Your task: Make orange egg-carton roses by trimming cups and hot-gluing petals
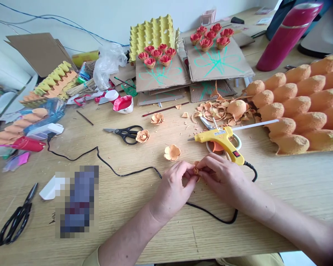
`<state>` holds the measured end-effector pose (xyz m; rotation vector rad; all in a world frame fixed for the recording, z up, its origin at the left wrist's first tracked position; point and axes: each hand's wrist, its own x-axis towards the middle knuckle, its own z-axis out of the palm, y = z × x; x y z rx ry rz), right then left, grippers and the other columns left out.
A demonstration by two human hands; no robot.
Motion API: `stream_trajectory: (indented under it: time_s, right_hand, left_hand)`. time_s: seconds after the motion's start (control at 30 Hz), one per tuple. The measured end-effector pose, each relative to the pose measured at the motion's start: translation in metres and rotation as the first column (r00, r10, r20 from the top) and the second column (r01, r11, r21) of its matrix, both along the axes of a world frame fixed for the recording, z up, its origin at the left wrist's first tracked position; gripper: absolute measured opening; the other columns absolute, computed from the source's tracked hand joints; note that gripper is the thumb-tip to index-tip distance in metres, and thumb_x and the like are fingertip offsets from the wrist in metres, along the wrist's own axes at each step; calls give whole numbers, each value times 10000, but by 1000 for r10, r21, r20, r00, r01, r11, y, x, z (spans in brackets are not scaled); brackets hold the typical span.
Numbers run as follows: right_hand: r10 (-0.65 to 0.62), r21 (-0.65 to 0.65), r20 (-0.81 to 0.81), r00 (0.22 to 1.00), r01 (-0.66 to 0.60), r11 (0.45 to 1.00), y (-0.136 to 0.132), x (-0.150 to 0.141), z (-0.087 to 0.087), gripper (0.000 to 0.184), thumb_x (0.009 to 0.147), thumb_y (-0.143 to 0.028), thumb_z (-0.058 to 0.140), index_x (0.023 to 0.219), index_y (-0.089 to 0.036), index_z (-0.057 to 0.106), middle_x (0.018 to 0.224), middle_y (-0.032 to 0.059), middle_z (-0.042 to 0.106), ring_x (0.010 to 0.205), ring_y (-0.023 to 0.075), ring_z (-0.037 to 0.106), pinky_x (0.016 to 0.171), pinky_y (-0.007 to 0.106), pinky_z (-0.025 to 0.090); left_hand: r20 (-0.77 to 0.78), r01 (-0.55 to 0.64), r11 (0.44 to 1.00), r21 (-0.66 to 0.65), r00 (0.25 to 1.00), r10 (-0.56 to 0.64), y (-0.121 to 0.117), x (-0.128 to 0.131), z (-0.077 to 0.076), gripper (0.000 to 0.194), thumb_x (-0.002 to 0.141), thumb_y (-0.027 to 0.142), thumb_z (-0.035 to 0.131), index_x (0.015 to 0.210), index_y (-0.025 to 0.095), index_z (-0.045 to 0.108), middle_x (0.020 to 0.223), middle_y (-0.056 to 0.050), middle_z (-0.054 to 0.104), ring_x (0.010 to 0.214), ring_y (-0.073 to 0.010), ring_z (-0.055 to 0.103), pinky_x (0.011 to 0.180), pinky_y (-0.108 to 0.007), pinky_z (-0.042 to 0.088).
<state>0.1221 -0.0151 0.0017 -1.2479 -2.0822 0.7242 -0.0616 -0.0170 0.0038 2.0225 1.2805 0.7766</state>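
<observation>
My left hand (177, 188) and my right hand (224, 179) meet near the front middle of the table. Between their fingertips both pinch a small orange egg-carton piece (196, 170), mostly hidden by the fingers. Just beyond lies an orange carton flower (172, 152) with open petals. Two fuller carton flowers, one (143, 136) against the black-handled scissors (124, 133) and one (157, 119) farther back, sit on the wood. A yellow hot glue gun (219, 138) with a white glue stick rests beyond my right hand, over a roll of tape (236, 142).
Orange egg trays (299, 107) fill the right side, beside carton scraps (211, 112). Red-painted flowers stand on cardboard sheets (166, 79) at the back, near a pink flask (288, 37). A black cord (127, 171) crosses the table. More scissors (18, 218) lie front left.
</observation>
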Motion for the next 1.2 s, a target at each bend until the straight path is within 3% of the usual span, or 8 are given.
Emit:
stream_trajectory:
  time_s: [0.57, 0.9, 1.03, 1.2]
  right_hand:
    - [-16, -52, -9, 1000, 16, 999, 1, 3, 9, 152, 892, -68, 587, 832, -201, 628, 778, 20, 639, 701, 145, 616, 631, 242, 490]
    - [45, -2, -28, 999, -45, 999, 5, 8, 9, 174, 907, -97, 567, 787, -203, 636, 772, 16, 649, 689, 130, 619, 635, 230, 486]
    - [-56, 143, -1, 998, 55, 988, 6, 17, 20, 167, 953, -145, 515, 875, -214, 645, 856, 44, 653, 725, 152, 620, 651, 264, 494]
    - [-308, 343, 120, 944, 252, 905, 13, 34, 30, 123, 970, -226, 499, 957, -221, 622, 945, 94, 642, 858, 245, 629, 763, 368, 497]
  left_hand:
    - [3, -18, 998, 53, 1000, 18, 2, 4, -8, 184, 805, 36, 662, 824, 199, 578, 735, 24, 622, 678, -131, 600, 659, -247, 472]
    - [-45, -34, 994, 107, 998, 39, 1, 10, -8, 196, 769, 31, 615, 760, 205, 524, 670, 36, 571, 618, -116, 545, 609, -233, 440]
    - [-25, -9, 990, 140, 1000, 13, 0, 10, -8, 193, 776, 23, 606, 813, 203, 550, 731, 17, 591, 649, -121, 548, 630, -236, 465]
    - [87, -14, 982, 190, 996, -3, 2, 5, -3, 200, 799, 30, 632, 900, 202, 619, 886, -31, 616, 794, -143, 603, 709, -259, 535]
